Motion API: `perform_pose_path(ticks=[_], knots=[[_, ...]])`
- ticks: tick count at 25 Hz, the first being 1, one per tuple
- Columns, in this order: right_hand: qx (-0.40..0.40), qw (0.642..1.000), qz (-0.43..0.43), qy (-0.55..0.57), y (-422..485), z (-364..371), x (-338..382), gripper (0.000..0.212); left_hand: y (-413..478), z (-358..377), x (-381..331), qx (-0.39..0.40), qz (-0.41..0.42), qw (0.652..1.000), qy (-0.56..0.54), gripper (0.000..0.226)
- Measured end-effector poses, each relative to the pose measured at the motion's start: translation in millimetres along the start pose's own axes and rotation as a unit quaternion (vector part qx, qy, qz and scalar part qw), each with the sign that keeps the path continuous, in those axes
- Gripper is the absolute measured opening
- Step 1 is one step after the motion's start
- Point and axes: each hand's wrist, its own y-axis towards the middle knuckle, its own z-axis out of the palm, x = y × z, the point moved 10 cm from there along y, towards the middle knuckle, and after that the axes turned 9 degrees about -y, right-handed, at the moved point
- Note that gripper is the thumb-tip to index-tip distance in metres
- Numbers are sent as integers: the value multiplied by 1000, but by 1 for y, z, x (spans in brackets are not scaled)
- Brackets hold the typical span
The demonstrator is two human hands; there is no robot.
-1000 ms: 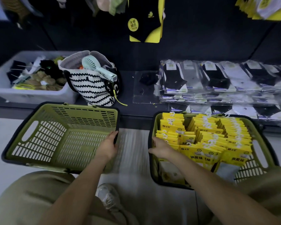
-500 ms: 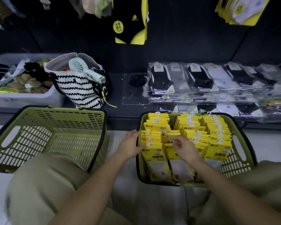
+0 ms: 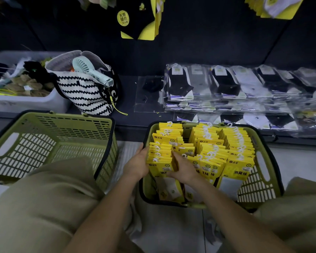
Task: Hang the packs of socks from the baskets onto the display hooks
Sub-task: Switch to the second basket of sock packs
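Two hands clamped on one stack of yellow sock packs (image 3: pixel 160 162) at the right basket's (image 3: pixel 259 185) front-left corner, left hand (image 3: pixel 135 166) and right hand (image 3: pixel 185 168) on either side. Alongside, second green basket (image 3: pixel 62 128); behind, along the shelf (image 3: pixel 129 95) edge, striped tote (image 3: pixel 84 96) with handheld fan (image 3: pixel 91 72), then clear-wrapped socks (image 3: pixel 226 84).

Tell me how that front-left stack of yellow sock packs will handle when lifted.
The stack of sock packs, squeezed between left hand and right hand, is loose cards, likely to fan or slip apart. Tops look stiff cardboard; the socks below probably flop.

I've got an olive-green slotted plastic basket (image 3: pixel 263 183), yellow card sock packs (image 3: pixel 239 161) w/ white plastic hooks (image 3: pixel 169 123), blk/white zigzag cloth bag (image 3: pixel 84 95), mint handheld fan (image 3: pixel 91 70).
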Motion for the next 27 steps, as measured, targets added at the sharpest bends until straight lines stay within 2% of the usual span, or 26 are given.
perform_pose_path(ticks=[5,12,18,22,27], knots=[[-37,995,11,94,12,19,25,79,-1,-17,20,-7,5,999,-43,65],[-38,999,18,19,20,30,27,85,-3,-16,26,26,28,997,-67,70],[-100,994,6,34,9,21,23,69,-12,-2,29,48,-3,993,108,78],[-133,990,4,43,-2,18,18,69,-12,-3,20,-2,-5,1000,4,55],[-125,986,27,108,-5,25,6,63,-8,-1,22,-19,-22,997,-73,46]])
